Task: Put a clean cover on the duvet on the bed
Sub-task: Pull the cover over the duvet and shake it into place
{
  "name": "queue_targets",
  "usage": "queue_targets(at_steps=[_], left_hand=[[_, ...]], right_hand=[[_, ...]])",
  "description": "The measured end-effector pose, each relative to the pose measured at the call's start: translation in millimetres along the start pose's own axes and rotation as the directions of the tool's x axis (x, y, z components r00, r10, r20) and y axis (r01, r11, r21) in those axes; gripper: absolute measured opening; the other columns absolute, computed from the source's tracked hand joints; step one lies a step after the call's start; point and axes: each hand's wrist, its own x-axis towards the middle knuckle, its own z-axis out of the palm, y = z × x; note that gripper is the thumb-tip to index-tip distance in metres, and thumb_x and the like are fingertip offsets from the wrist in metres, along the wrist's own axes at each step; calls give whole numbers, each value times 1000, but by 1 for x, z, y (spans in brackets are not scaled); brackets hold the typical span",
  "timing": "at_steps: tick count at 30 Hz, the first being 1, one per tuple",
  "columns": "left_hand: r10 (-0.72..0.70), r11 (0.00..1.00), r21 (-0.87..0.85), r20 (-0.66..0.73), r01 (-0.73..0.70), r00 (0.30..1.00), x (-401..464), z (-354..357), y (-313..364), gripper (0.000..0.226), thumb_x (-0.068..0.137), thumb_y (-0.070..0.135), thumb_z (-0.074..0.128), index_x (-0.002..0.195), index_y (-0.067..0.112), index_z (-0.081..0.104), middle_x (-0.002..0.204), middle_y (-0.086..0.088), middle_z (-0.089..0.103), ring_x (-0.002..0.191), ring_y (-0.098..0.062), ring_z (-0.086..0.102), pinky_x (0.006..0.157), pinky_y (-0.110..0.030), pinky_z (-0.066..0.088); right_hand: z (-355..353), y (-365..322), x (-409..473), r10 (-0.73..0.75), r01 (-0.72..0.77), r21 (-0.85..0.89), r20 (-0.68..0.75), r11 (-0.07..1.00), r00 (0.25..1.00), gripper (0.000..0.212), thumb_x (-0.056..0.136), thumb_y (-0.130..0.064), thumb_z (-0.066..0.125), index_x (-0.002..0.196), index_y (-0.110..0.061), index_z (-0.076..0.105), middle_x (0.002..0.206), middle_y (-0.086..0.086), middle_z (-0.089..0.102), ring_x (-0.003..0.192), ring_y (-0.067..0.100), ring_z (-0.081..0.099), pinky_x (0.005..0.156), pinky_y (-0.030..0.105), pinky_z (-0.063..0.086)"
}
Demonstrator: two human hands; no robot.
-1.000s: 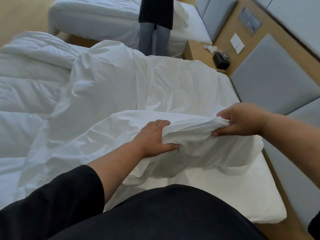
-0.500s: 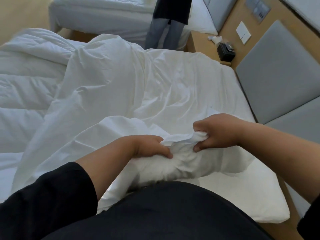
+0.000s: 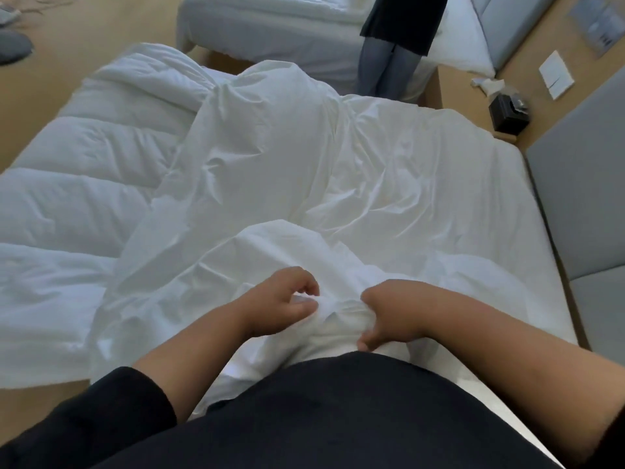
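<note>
A white duvet cover lies crumpled across the middle of the bed. The quilted white duvet is spread on the bed's left side, partly under the cover. My left hand and my right hand sit close together near my body, both gripping a bunched-up fold of the cover. The fabric between them is gathered into a tight wad. My fingertips are partly buried in the cloth.
A grey padded headboard runs along the right. A wooden nightstand with a black box and tissues stands at the back right. Another person stands between this bed and a second bed.
My hands have drawn together and toward my body, gathering more of the cover into a bunch between them. The camera has tilted further down.
</note>
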Motion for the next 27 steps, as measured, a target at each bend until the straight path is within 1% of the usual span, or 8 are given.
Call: queue_targets(at_steps=[5, 8, 12, 15, 17, 21, 24, 27], left_hand=[[-12, 953, 288, -269, 92, 963, -50, -4, -85, 42, 76, 72, 48, 92, 34, 55, 93, 21, 52, 89, -1, 50, 84, -27, 44], [-155, 846, 483, -181, 225, 971, -75, 13, -117, 92, 64, 85, 46, 136, 28, 49, 138, 10, 48, 127, -14, 45, 113, -36, 33], [-388, 688, 636, -84, 349, 918, -94, 40, -161, 128, 65, 89, 51, 154, 34, -23, 160, 4, -29, 152, -28, -19, 121, -53, -11], [-429, 648, 645, -131, 405, 894, -98, 43, -180, 118, 76, 72, 56, 154, 33, -23, 160, 0, -30, 152, -31, -18, 118, -55, -19], [-386, 615, 657, -231, 436, 893, -97, 38, -189, 86, 92, 47, 49, 159, 27, 0, 167, -9, -2, 153, -31, 2, 115, -52, -21], [-224, 676, 622, -336, 394, 915, -89, 17, -206, 30, 98, 20, 39, 118, 27, 61, 122, 0, 60, 121, -25, 52, 120, -44, 15], [-315, 860, 293, -339, 418, 886, -86, -5, -208, 19, 96, 20, 47, 86, 26, 62, 95, 4, 65, 97, -25, 62, 87, -36, 43], [-329, 934, -25, -444, 356, 834, -92, -28, -191, 19, 92, 28, 45, 92, 27, 64, 91, 4, 65, 87, -23, 57, 74, -34, 39]], right_hand=[[-2, 15, 6, 30, -42, 189, 69, 981, 997, 31, 83, -50, 75, 94, -23, 65, 94, -7, 69, 87, 13, 63, 72, 29, 46], [0, 12, 7, -11, -6, 254, 67, 967, 998, 20, 85, -41, 75, 94, -25, 70, 94, -7, 72, 88, 11, 65, 77, 28, 48], [12, 2, 9, -101, 53, 281, 159, 958, 982, 19, 83, -40, 69, 95, -27, 63, 93, -9, 69, 89, 13, 65, 85, 34, 51], [13, -5, 13, -50, -37, 294, 285, 955, 957, 39, 83, -55, 67, 115, -37, 55, 102, -18, 65, 96, 7, 61, 89, 32, 49], [6, -15, 20, 7, -106, 248, 371, 963, 929, 55, 85, -61, 67, 132, -46, 44, 112, -19, 60, 99, 4, 58, 89, 30, 45], [-6, -36, 36, 56, -109, 96, 436, 989, 898, 56, 84, -52, 68, 135, -47, 46, 123, -12, 58, 106, 13, 59, 88, 31, 46], [2, -46, 40, 44, -106, 128, 415, 986, 909, 45, 85, -46, 65, 129, -43, 56, 126, -14, 60, 109, 12, 58, 93, 32, 44], [17, -45, 39, 17, -118, 226, 405, 967, 914, 40, 91, -46, 59, 130, -37, 55, 125, -16, 59, 115, 13, 56, 94, 32, 38]])
